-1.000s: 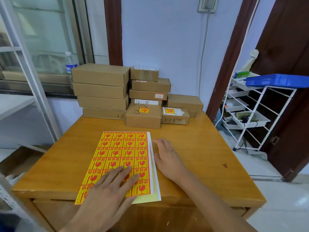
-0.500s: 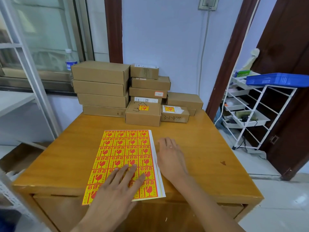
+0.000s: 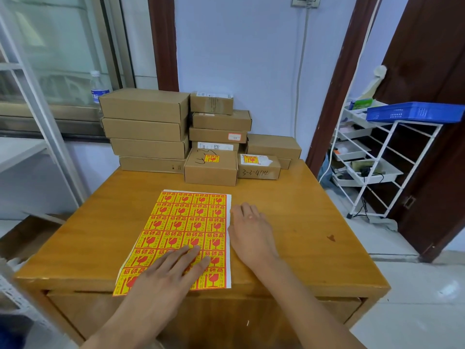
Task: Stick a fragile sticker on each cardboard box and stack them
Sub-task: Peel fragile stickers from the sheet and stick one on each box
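Wooden tabletop (image 3: 302,210). Cardboard boxes (image 3: 146,127) stacked along its far edge by the wall; two front boxes (image 3: 210,170) already carry a yellow sticker on top. Sticker sheet (image 3: 186,222) lies flat near the front edge. Left hand (image 3: 161,278) rests on the sheet's near end, fingers straight. Right hand (image 3: 251,233) lies flat on the tabletop, just beside the sheet's right edge, fingers relaxed.

Flat rectangular sticker sheet (image 3: 186,227): yellow squares in a grid, red goblet marks, white right margin. Plain brown cardboard boxes (image 3: 144,127). Glossy honey-orange wooden table (image 3: 302,222). Blue perforated plastic crate (image 3: 415,112). White wire rack (image 3: 392,157).
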{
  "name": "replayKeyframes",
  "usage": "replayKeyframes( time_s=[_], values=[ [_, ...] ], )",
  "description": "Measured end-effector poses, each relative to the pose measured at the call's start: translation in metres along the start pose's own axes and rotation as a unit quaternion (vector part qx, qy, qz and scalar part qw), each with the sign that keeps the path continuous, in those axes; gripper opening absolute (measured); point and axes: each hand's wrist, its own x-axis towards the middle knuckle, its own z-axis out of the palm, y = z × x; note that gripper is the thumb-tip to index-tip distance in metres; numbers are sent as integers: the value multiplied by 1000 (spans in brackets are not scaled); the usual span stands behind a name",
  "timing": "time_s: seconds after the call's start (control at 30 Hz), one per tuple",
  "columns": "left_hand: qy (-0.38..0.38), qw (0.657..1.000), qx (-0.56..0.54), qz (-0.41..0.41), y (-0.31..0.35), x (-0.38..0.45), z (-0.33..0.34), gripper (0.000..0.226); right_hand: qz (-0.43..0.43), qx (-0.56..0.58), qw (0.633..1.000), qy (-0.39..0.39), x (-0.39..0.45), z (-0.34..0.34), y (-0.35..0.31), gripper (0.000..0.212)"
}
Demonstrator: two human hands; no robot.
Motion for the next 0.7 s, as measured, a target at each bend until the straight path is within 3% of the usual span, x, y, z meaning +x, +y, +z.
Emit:
replayKeyframes(
  time_s=[0.17, 0.3, 0.47, 0.7],
  values=[
    [-19, 999, -42, -5, -2, 1, -4, 99, -4, 2, 1000, -11, 0, 1, 1, 21],
    [0, 998, -62, 4, -7, -6, -7, 52, -13, -4, 1000, -9, -1, -1, 2, 22],
    [-27, 997, -69, -23, -5, -7, -5, 68, -31, 21, 999, -14, -2, -2, 3, 34],
    [-56, 991, -111, -50, -6, -4, -10, 63, -106, 52, 991, -60, 2, -3, 4, 45]
  ],
)
